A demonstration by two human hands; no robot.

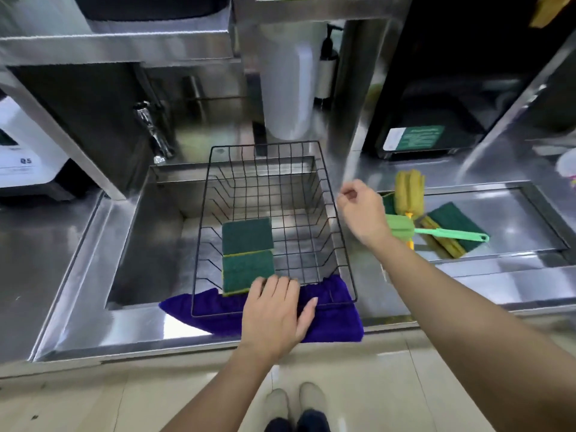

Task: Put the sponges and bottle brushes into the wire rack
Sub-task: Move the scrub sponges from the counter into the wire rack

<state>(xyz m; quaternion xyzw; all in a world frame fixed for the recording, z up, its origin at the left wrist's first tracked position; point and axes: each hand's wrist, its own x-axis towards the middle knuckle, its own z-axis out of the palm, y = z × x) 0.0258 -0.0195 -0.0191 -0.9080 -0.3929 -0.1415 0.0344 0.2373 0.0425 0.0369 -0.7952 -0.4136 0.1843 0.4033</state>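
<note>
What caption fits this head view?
Two sponges lie in the wire rack; bottle brushes wait on the counter.

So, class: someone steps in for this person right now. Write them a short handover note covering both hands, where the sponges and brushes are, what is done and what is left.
Left hand: empty, resting flat on the near edge of the wire rack, over the purple cloth.
Right hand: empty, loosely curled, between the rack and the tray on the right.
Done: two green sponges lie side by side in the rack.
Left: the yellow bottle brush, the green bottle brush and a green sponge in the right-hand tray. Another green sponge seems to lie behind the right hand; check.
</note>
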